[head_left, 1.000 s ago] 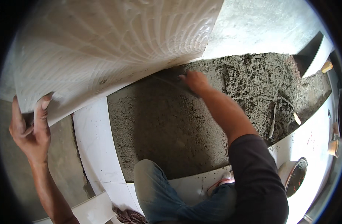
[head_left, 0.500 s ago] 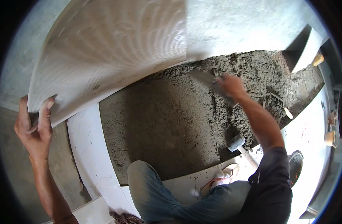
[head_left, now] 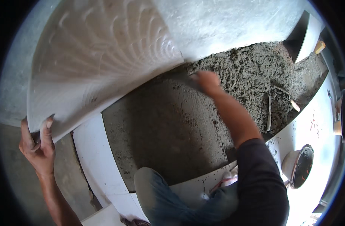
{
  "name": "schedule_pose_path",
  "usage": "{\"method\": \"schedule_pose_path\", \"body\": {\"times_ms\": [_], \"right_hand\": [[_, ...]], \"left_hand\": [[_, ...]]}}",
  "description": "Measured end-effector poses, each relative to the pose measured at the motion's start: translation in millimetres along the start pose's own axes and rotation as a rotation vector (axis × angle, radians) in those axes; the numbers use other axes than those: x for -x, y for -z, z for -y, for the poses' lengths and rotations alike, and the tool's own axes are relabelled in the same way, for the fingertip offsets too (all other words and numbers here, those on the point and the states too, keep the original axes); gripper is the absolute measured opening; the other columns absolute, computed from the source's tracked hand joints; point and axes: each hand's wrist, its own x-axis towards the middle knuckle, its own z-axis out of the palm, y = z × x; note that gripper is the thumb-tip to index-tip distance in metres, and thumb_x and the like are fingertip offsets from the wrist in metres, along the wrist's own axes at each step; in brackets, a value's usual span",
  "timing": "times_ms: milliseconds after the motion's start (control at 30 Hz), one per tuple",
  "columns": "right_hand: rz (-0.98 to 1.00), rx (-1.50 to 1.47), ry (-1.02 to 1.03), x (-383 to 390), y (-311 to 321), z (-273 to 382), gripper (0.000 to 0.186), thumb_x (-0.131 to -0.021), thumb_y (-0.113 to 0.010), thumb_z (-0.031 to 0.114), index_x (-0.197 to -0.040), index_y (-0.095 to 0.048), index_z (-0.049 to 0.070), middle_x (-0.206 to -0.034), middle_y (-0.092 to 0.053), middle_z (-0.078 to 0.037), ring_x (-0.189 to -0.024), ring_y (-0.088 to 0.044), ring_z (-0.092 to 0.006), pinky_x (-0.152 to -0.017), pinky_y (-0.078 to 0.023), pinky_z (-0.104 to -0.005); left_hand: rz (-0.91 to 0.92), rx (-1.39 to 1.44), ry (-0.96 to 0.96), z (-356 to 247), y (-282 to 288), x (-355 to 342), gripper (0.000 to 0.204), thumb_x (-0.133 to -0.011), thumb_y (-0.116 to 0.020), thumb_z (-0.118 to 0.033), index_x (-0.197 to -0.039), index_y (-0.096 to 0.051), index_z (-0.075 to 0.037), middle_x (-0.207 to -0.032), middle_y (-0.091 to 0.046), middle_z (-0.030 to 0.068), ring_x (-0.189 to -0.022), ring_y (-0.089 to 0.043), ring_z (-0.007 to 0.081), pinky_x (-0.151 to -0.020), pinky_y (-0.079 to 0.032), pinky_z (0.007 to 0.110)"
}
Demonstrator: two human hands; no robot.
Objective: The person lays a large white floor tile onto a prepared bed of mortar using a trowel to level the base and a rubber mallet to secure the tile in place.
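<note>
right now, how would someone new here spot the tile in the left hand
Find the wide grey mortar bed; along its upper left edge rises a large pale tile, its lower left corner gripped by the left hand. Unlike the white floor tiles lying flat beside the mortar, it is tilted up and shows fan-shaped ridges.

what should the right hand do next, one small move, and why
Probably draw the trowel in the right hand lightly across where the smoother mortar meets the lumpy mortar. That surface looks uneven there, and it lies open to the trowel because the left hand holds the large tile tilted up by its corner.
</note>
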Motion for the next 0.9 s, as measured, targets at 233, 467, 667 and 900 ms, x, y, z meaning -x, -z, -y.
{"method": "schedule_pose_path", "body": {"times_ms": [233,467,667,900], "right_hand": [[-0.2,-0.185,-0.252,96,-1,-70,0.064,-0.095,-0.039,0.056,-0.115,-0.054,-0.002,-0.105,-0.063,-0.026,-0.1,-0.062,-0.0386,-0.083,-0.049,-0.0481],[0.324,-0.402,0.273,206,-85,59,0.049,-0.094,-0.048,0.046,-0.114,-0.044,0.001,-0.09,-0.064,-0.028,-0.091,-0.063,-0.0444,-0.081,-0.05,-0.0496],[0.413,-0.322,0.489,206,-111,106,0.049,-0.093,-0.049,0.047,-0.114,-0.044,0.003,-0.09,-0.065,-0.027,-0.087,-0.064,-0.0443,-0.076,-0.051,-0.0505],[0.114,-0.407,0.175,144,-79,68,0.05,-0.094,-0.047,0.049,-0.117,-0.046,0.004,-0.086,-0.065,-0.028,-0.086,-0.064,-0.0447,-0.074,-0.052,-0.0513]], "left_hand": [[-0.061,-0.001,-0.045,-9,1,-1,0.017,-0.087,-0.067,-0.012,-0.097,-0.059,0.0,-0.062,-0.057,0.0017,-0.053,-0.043,0.0081,-0.052,-0.036,0.022],[-0.045,-0.096,0.045,-10,-6,10,0.018,-0.088,-0.069,-0.014,-0.095,-0.061,0.0,-0.056,-0.048,-0.0014,-0.05,-0.034,0.0045,-0.047,-0.028,0.021],[-0.071,-0.118,0.037,-8,-7,8,0.016,-0.089,-0.067,-0.013,-0.098,-0.064,0.0,-0.058,-0.048,-0.0015,-0.052,-0.035,0.0052,-0.048,-0.029,0.021],[-0.108,-0.163,-0.025,-1,-3,10,0.031,-0.087,-0.071,-0.016,-0.107,-0.06,0.005,-0.054,-0.04,-0.0023,-0.051,-0.034,0.0041,-0.047,-0.028,0.019]]}}
